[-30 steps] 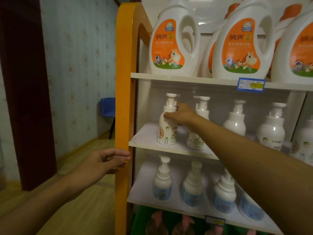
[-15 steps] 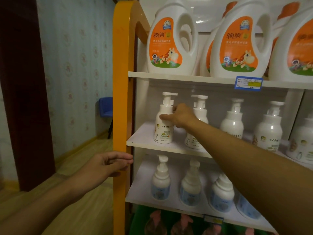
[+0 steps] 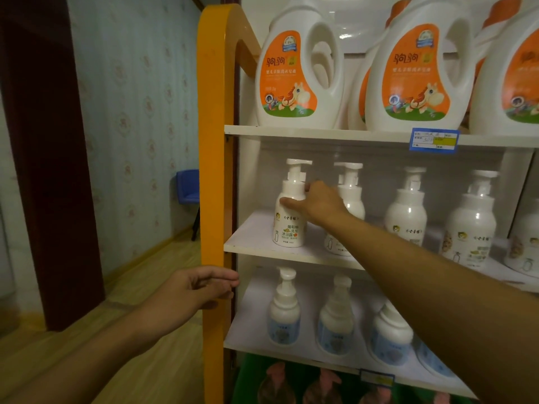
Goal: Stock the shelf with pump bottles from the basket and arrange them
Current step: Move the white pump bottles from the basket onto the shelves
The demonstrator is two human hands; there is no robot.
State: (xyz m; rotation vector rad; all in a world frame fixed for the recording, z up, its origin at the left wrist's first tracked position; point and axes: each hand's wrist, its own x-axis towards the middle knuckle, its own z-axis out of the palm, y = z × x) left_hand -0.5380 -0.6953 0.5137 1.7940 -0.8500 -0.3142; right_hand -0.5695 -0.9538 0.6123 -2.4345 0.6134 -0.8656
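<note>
- A blue chair point(image 3: 186, 186) stands far left of the orange post point(image 3: 214, 170), back by the wallpapered wall.
- The left hand point(image 3: 198, 290) rests against the orange post, fingers loosely curled around its edge, below the middle shelf point(image 3: 253, 243).
- Just right of the post, a pump bottle point(image 3: 290, 217) stands upright on the middle shelf (leftmost in its row).
- The right hand point(image 3: 316, 201) grips that bottle at its shoulder, thumb across the front.
- Further right of the post, more pump bottles point(image 3: 407, 211) line the same shelf.
- Large detergent jugs point(image 3: 297, 68) sit on the shelf above.
- A blue price tag point(image 3: 434, 140) hangs far right of the post.
</note>
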